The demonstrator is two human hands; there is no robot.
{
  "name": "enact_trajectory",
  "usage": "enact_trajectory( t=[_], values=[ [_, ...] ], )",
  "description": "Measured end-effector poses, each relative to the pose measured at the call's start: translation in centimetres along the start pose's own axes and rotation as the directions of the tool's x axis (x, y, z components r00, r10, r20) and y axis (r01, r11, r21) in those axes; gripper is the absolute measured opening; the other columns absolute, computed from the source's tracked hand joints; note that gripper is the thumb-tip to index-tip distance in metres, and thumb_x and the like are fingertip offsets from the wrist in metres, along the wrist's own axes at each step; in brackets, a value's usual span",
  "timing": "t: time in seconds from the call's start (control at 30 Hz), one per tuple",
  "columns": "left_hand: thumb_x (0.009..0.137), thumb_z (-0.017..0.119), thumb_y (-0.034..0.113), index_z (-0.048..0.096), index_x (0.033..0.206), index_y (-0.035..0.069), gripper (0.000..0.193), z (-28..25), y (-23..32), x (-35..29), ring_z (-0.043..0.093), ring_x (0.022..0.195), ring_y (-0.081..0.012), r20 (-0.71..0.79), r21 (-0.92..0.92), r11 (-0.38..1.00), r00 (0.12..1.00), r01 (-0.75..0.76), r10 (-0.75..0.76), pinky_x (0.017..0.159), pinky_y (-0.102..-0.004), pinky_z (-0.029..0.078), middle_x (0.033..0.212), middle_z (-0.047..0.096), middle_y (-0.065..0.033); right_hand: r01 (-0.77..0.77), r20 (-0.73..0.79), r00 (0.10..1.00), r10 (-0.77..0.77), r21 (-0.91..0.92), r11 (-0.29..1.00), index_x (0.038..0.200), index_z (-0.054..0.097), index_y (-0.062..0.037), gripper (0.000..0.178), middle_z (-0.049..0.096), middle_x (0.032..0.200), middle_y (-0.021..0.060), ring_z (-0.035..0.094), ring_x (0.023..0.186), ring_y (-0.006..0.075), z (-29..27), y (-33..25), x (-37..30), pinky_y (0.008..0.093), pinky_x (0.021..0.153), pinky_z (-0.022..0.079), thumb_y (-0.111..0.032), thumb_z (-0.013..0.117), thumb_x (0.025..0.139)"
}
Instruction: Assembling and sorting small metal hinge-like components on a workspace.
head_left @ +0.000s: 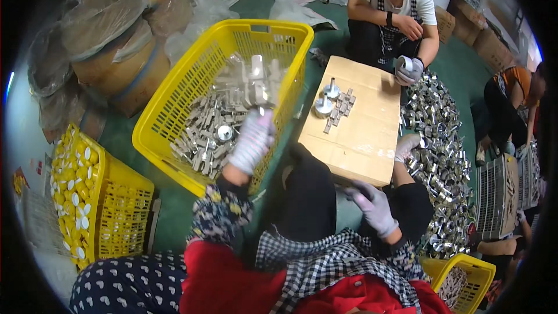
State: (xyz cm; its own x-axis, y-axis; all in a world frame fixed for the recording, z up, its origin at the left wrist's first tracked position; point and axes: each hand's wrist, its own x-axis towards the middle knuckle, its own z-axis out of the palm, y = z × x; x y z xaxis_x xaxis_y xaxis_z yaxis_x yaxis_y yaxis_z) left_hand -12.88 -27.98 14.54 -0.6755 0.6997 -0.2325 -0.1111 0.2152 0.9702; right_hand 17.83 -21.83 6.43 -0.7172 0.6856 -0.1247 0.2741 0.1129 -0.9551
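My left hand (pixel 254 139), in a pale striped glove, reaches over the large yellow basket (pixel 168 166). Blurred metal pieces (pixel 257 84) show at its fingertips; whether they are gripped or leaving the hand is unclear. Underneath, loose grey metal blocks and stemmed parts (pixel 203 131) lie heaped in the basket. My right hand (pixel 375 209), gloved too, is above my lap by the near edge of a cardboard box (pixel 354 148). Its fingers are smeared, and nothing in them can be made out. Round metal parts with stems (pixel 324 106) and several small metal blocks (pixel 341 110) rest on the box.
Across the box a person (pixel 395 17) squats, a gloved hand round a metal ring (pixel 404 64). Shiny metal rings (pixel 439 163) are piled on the floor at right. A yellow basket (pixel 125 215) of yellow and white caps stands left; another (pixel 482 273) is lower right.
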Motion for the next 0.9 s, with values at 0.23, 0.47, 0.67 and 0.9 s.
enact_trajectory(
  t=[0.23, 0.47, 0.67, 0.9],
  values=[
    [0.085, 0.038, 0.059, 0.038, 0.127, 0.005, 0.068, -4.6, 0.7, 19.2, 0.063, 0.076, -0.0296, -0.176, 0.030, 0.990, 0.975, 0.140, -0.133, 0.054, -0.0379, 0.049, 0.105, 0.058, -0.0186, -0.205, -0.084, 0.963, 0.257, 0.391, 0.897, 0.119, 0.042, 0.0118, 0.060, 0.060, 0.099, 0.0190, 0.060, 0.090, 0.0204, 0.2, -0.2, -2.6, 0.0292, 0.081, 0.047, -0.034, 0.058, 0.084],
    [0.086, 0.044, 0.050, 0.040, 0.124, 0.000, 0.063, 0.4, -0.9, 14.2, 0.056, 0.051, -0.0159, 0.089, 0.068, 0.996, 0.995, -0.059, 0.053, 0.036, -0.0220, 0.041, 0.093, 0.062, -0.0141, -0.297, -0.251, 0.901, 0.353, 0.234, 0.926, 0.114, 0.051, 0.0071, 0.045, 0.063, 0.096, 0.0118, 0.060, 0.086, 0.0165, -0.7, 4.5, -7.6, 0.0272, 0.079, 0.046, -0.026, 0.056, 0.084],
    [0.087, 0.048, 0.041, 0.046, 0.119, 0.000, 0.052, 8.7, 0.4, 7.5, 0.050, 0.047, -0.0076, 0.487, 0.178, 0.950, 0.862, -0.255, 0.140, 0.034, -0.0165, 0.033, 0.081, 0.062, -0.0093, -0.250, -0.389, 0.906, 0.167, -0.172, 0.953, 0.108, 0.056, 0.0021, 0.052, 0.063, 0.094, 0.0204, 0.061, 0.089, 0.0277, -4.3, 5.2, -9.8, 0.0319, 0.080, 0.045, -0.042, 0.054, 0.082],
    [0.087, 0.043, 0.053, 0.060, 0.095, 0.001, 0.055, 19.6, 1.4, 6.4, 0.046, 0.043, -0.0084, 0.563, 0.325, 0.915, 0.827, -0.240, 0.017, 0.038, -0.0196, 0.035, 0.073, 0.061, -0.0059, -0.055, -0.639, 0.724, 0.260, 0.322, 0.945, 0.113, 0.051, 0.0063, 0.054, 0.064, 0.091, 0.0103, 0.060, 0.081, 0.0130, -8.0, 7.4, -13.9, 0.0242, 0.074, 0.047, -0.038, 0.058, 0.083]
  ],
)
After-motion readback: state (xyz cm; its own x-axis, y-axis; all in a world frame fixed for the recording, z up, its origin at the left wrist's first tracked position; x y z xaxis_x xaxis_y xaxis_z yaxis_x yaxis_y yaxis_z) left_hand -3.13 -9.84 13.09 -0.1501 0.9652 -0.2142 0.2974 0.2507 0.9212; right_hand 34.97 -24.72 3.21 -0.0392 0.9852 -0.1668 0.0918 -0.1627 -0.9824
